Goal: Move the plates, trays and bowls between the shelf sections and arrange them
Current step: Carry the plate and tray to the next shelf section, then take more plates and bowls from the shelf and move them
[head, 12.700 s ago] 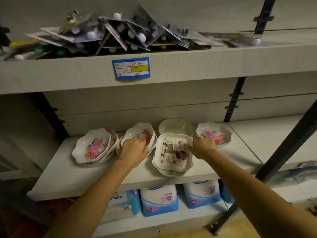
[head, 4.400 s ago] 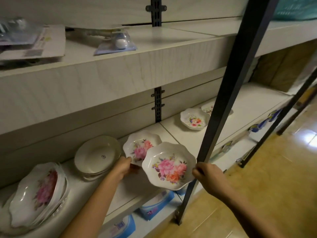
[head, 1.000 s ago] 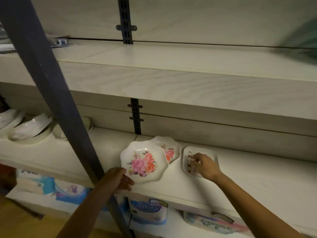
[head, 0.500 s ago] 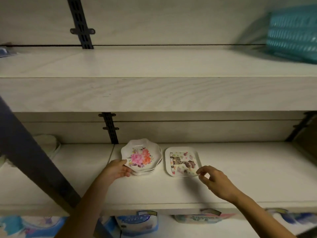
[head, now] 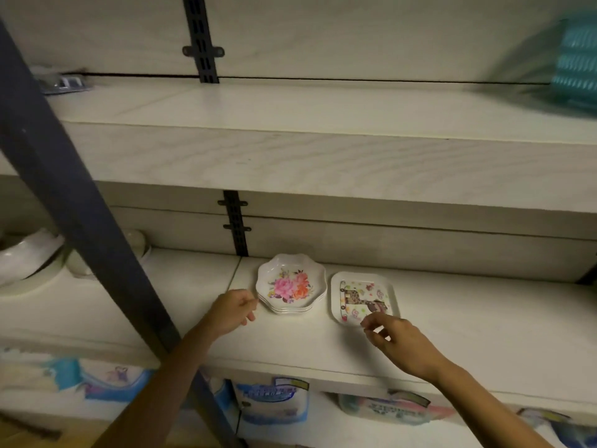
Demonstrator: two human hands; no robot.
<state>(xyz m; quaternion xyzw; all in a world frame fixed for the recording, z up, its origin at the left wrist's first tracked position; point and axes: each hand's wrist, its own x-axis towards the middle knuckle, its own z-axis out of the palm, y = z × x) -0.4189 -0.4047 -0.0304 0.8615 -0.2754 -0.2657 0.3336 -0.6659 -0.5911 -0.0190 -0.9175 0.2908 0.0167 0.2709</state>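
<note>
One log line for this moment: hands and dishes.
left hand: free, beside flower plate stack | right hand: free, at square tray | dishes: on shelf

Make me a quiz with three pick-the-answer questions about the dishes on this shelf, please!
1. Where is the square giraffe tray compared with the stack of flower plates?
A. On top of it
B. To its right, on the same shelf
C. Underneath it

2. What colours are the big flowers on the top plate?
A. Pink and orange
B. Only blue
C. Black

3. How are the flower plates set?
A. Leaning upright on the back wall
B. Held up in the air
C. Stacked flat, one on another

Answers:
1 B: the tray lies flat beside the stack, on its right, with a small gap between them.
2 A: one pink bloom and one orange bloom show in the middle of the top plate.
3 C: several scalloped rims show one under another, resting on the shelf.
</note>
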